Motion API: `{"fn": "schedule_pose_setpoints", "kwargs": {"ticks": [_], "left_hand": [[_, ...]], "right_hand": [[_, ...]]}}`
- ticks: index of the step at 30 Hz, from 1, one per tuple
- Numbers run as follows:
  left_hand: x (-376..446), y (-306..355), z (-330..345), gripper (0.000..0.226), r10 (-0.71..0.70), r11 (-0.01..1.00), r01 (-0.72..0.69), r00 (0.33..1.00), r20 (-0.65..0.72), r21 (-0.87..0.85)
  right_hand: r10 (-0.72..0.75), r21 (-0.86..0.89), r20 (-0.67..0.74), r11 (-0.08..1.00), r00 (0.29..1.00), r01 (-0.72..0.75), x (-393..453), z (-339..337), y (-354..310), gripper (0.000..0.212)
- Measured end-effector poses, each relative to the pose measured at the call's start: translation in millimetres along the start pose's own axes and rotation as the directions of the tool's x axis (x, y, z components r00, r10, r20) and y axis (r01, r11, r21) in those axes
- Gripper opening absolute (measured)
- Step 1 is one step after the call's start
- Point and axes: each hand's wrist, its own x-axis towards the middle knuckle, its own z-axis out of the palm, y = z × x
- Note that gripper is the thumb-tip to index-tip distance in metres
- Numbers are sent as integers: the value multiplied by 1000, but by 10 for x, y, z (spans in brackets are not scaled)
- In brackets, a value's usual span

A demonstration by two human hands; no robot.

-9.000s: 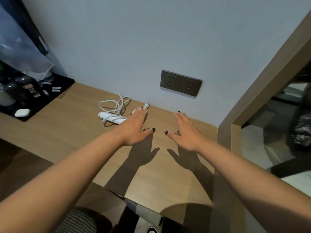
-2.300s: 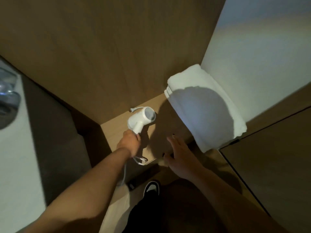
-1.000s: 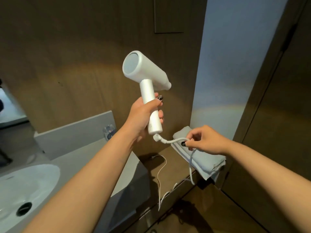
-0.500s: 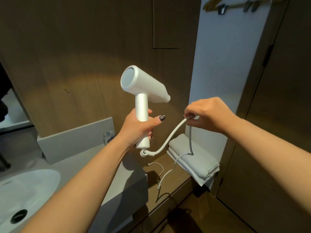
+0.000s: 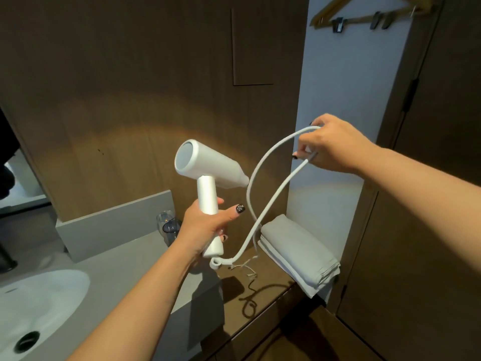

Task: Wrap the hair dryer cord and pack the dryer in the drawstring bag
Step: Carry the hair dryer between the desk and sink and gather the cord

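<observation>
Left hand (image 5: 205, 226): closed round the handle of the hair dryer (image 5: 208, 175); the thumb is laid across the near side of the handle.
Hair dryer: held upright in the air at the centre of the scene, above the right end of the grey counter (image 5: 122, 259); the barrel is tilted, wide end to the upper left, nozzle to the lower right.
Right hand (image 5: 331, 144): raised to the right of the dryer, fingers curled round the cord (image 5: 263, 162), which is gripped in two strands.
Cord: led from the foot of the handle up and to the right into the right hand, then returned in a wide loop that drops behind the first strand; the loose end is trailed onto the wooden shelf (image 5: 263, 290).
Change, right hand: half a second earlier it was held lower and nearer the dryer, with a single strand pinched; it is now found higher and farther right.
Change, cord: no loop was present earlier; one full loop is now formed.
Change, dryer: the grip is unchanged; the dryer is seen slightly lower in the view.
Folded towel (image 5: 299, 254): laid on the right end of the shelf, against the white wall.
Glass (image 5: 166, 220): stood at the far edge of the counter, partly hidden behind the left hand.
Basin (image 5: 39, 306): set into the counter at the near left.
Hanger (image 5: 364, 14): seen at the top right.
</observation>
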Motion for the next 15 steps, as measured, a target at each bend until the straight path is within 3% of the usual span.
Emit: {"fn": "schedule_pose_setpoints", "kwargs": {"ticks": [2,4,6,11,15], "left_hand": [[14,-1,-42,34,0,1000,1,1000,-15,30],[10,5,-56,34,6,999,-6,1000,-1,53],[-9,26,-25,34,10,999,-12,999,44,48],[-48,99,173,35,10,999,-16,987,161,31],[-36,107,347,42,41,992,-59,987,158,107]], "right_hand": [[120,207,261,962,958,-177,71,-59,-84,15],[185,389,410,850,893,-355,138,-111,-154,14],[237,495,440,741,866,-454,178,-125,-209,16],[394,559,444,580,805,-592,237,-67,-407,20],[477,539,413,559,776,-631,277,-59,-497,17]]}}
